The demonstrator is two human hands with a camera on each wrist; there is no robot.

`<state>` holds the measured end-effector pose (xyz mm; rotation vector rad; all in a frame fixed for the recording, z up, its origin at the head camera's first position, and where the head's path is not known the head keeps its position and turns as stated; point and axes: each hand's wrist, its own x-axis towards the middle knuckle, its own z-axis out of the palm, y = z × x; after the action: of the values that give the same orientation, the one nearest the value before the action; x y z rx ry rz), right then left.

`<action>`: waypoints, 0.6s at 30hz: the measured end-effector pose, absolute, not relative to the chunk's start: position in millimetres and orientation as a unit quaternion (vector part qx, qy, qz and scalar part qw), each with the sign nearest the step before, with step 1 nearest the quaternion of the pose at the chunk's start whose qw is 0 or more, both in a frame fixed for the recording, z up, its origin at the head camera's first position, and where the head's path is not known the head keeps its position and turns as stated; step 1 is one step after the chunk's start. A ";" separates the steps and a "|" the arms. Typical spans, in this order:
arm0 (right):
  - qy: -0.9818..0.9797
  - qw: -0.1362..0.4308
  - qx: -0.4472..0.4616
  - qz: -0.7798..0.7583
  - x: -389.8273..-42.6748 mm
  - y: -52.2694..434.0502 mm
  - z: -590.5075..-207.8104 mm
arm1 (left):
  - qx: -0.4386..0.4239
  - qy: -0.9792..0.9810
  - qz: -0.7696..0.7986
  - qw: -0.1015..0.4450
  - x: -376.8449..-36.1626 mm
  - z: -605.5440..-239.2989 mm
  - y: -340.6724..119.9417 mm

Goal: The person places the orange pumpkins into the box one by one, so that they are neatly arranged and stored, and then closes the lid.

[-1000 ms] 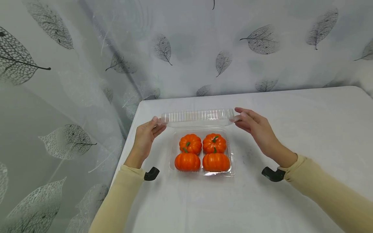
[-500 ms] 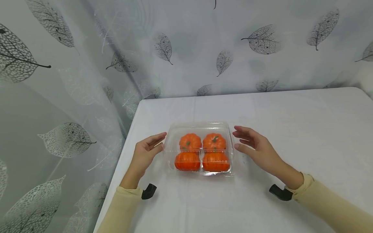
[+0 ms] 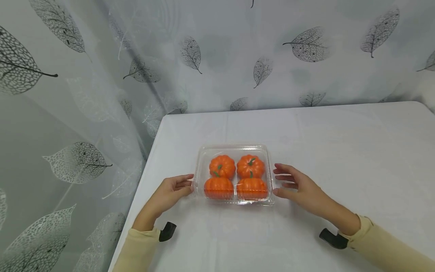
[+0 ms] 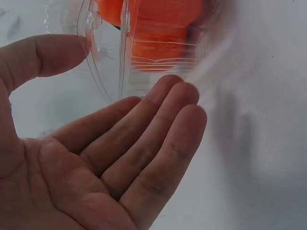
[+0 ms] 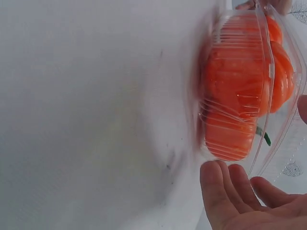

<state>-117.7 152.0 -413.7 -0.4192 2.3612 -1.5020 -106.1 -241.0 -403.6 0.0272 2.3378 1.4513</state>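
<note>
My left hand [image 3: 171,189] is flat and open, palm turned in toward the clear box [image 3: 235,174]. Its fingertips [image 4: 178,91] just touch the left wall of the box near the front corner, and the thumb [image 4: 45,55] sits up by the rim. I am not gripping anything with it. My guess is that it rests there to keep the box from sliding.

My right hand [image 3: 299,185] is open too, fingers straight and a little spread. From the head view the fingertips look like they reach the right edge of the box. In the right wrist view I cannot tell if they touch or stop just short.

Both arms come in low from the near side of the table [image 3: 340,151], one on each side of the box, wrists close to the cloth.

The box sits on the white table near its left edge, lid down over four small orange pumpkins [image 3: 236,176]. They sit two by two, snug, so they do not roll.

Behind the table hangs a pale curtain [image 3: 102,56] with grey leaves.
</note>
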 end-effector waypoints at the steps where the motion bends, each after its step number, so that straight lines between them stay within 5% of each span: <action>1: 0.826 0.162 -0.144 -0.521 -117.4 152.2 -414.9 | 0.011 0.835 0.512 0.202 -104.9 -403.7 -242.0; 8: 0.823 0.213 -0.138 -0.508 -114.9 154.1 -418.0 | 0.046 0.791 0.552 0.261 -102.1 -407.2 -243.8; 18: 0.827 0.260 -0.120 -0.483 -114.1 152.8 -415.8 | 0.046 0.753 0.596 0.275 -102.0 -403.0 -239.9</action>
<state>-114.1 152.8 -415.8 -0.3239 2.2407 -1.3084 -102.0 -239.9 -403.0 0.1229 2.0234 1.6025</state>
